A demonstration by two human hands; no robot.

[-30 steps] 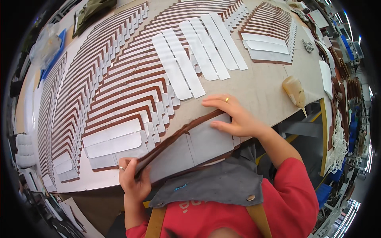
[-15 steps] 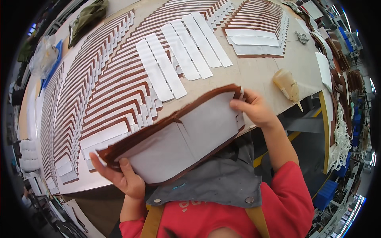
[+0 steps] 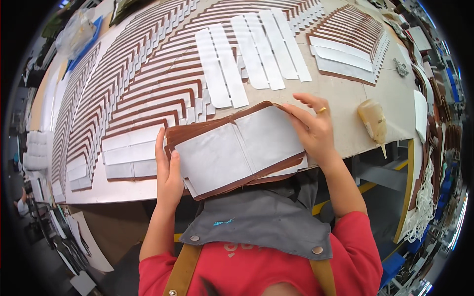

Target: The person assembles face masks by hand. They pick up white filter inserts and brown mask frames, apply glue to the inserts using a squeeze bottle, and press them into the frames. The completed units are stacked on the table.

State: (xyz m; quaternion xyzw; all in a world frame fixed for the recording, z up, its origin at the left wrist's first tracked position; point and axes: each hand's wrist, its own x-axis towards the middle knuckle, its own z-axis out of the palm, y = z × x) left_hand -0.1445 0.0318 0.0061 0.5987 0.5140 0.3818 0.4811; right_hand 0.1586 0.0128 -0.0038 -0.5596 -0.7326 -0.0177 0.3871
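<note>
A stack of brown panels faced with pale sheets (image 3: pixel 217 158) is tilted in front of my apron at the table's near edge. My left hand (image 3: pixel 169 177) grips its left end, thumb near the front face and fingers along the side. At the upper right corner, my right hand (image 3: pixel 316 129) pinches the stack's edge, with some fingers raised and a ring on one. The panels in the stack are slightly fanned, and brown edges show at the left and the bottom. A narrow seam crosses the pale face near its middle.
Overlapping rows of similar brown-edged panels (image 3: pixel 148 106) cover the table's left and middle. Several white strips (image 3: pixel 222 69) lie over them. Another fanned pile (image 3: pixel 343 59) sits at the far right. A yellowish bottle with a nozzle (image 3: pixel 372 121) lies near the right edge, beside white cords (image 3: pixel 419 197).
The stack has been drawn closer together and turned more level, and its left end has come up and to the right. My left hand moved with it; my right hand shifted its hold on the corner.
</note>
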